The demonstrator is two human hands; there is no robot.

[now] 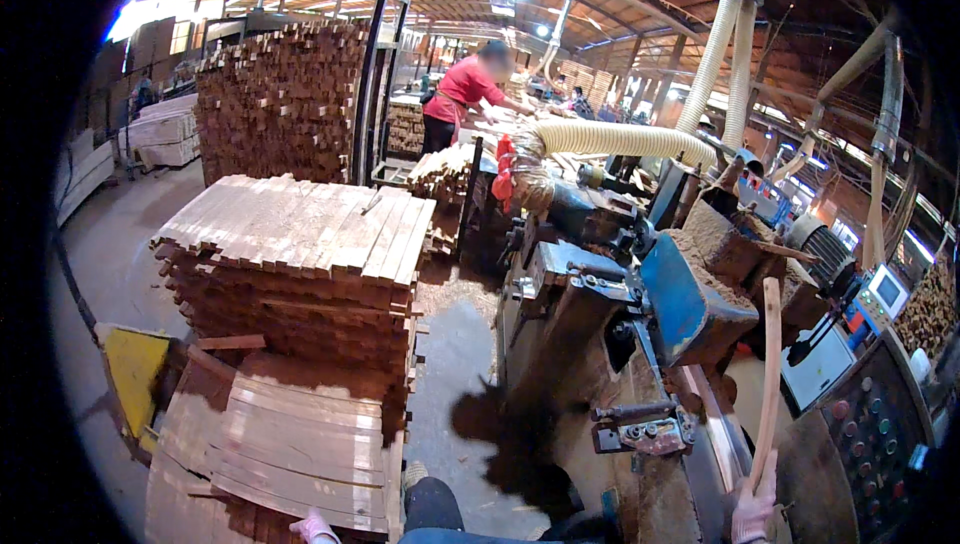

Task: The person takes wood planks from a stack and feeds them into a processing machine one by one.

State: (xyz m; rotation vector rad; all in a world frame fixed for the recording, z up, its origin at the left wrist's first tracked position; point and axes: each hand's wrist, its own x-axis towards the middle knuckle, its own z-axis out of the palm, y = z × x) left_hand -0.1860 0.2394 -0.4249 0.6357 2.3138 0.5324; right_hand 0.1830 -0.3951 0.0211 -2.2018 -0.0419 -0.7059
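Observation:
My right hand [755, 516], in a pale pink glove, is closed around the lower end of a long, narrow wooden strip [770, 374]. The strip stands nearly upright beside the woodworking machine [560, 344], its top close to a sawdust-covered housing. At the lower edge, my left hand [314, 527], also gloved in pink, is by the near edge of a low stack of wooden boards [300, 444]. Most of that hand is cut off, and its grip does not show clearly. A metal guide rail [712, 424] runs along the machine, left of the strip.
Behind the low boards rises a taller stack of wooden strips [300, 224]. A control panel with buttons [870, 434] stands at the right. Ribbed hoses [620, 139] cross above the machine. Farther back, a person in red [465, 94] bends over wood. Grey floor [455, 354] separates stack and machine.

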